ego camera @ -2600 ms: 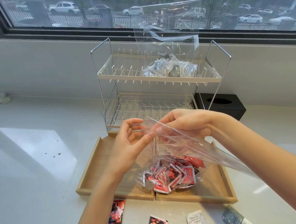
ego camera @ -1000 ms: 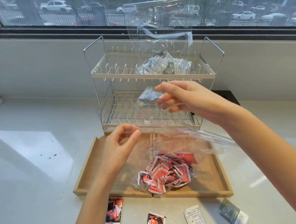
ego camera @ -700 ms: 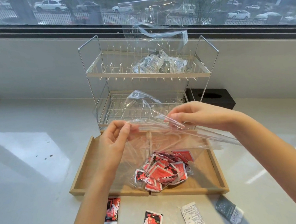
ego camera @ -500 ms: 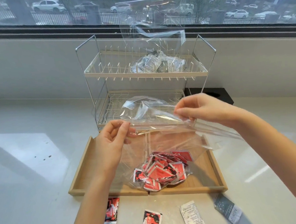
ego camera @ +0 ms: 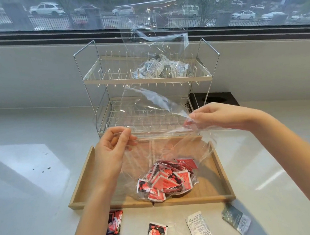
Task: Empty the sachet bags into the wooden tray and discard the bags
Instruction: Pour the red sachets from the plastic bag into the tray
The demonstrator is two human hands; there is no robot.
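The right hand (ego camera: 218,116) had pulled the clear bag (ego camera: 163,149) mouth wider; both hands' fingers pinched it, the left hand (ego camera: 110,149) opposite, over the wooden tray (ego camera: 222,169).

Clear bag (ego camera: 162,135) of red sachets (ego camera: 168,180) sags, mouth open, onto wooden tray (ego camera: 222,175).

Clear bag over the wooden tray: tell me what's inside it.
The clear bag holds a heap of red sachets at its bottom. Sachets buried under the heap's top layer are covered, so no count.

Two-tier wire rack (ego camera: 148,81) against the wall; black box (ego camera: 217,99) beside — window (ego camera: 33,15) above
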